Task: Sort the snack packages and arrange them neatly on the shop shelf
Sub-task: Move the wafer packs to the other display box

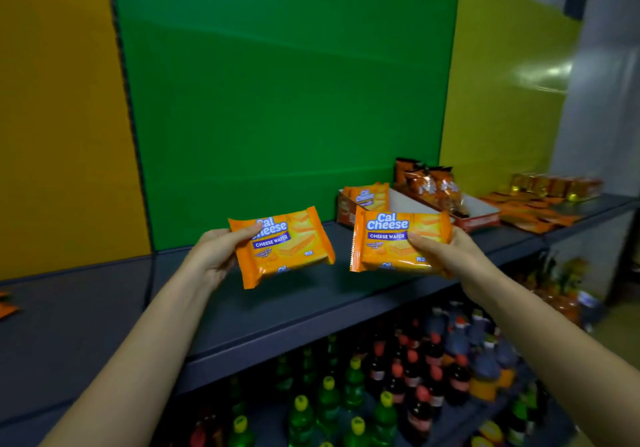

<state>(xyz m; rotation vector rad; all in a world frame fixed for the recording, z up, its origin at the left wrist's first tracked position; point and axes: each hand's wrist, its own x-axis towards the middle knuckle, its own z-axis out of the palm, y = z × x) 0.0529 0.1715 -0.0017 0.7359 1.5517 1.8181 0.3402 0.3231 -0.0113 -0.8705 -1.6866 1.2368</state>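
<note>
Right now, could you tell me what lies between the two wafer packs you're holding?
Nothing sits between the left wafer pack and the right wafer pack; in the head view the gap shows only bare dark shelf.

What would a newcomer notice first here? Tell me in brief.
Two orange wafer packs stand out, one in the left hand, one in the right hand, held above the grey shelf. Behind them rises a bright green panel. Below the shelf stand rows of bottles.
</note>
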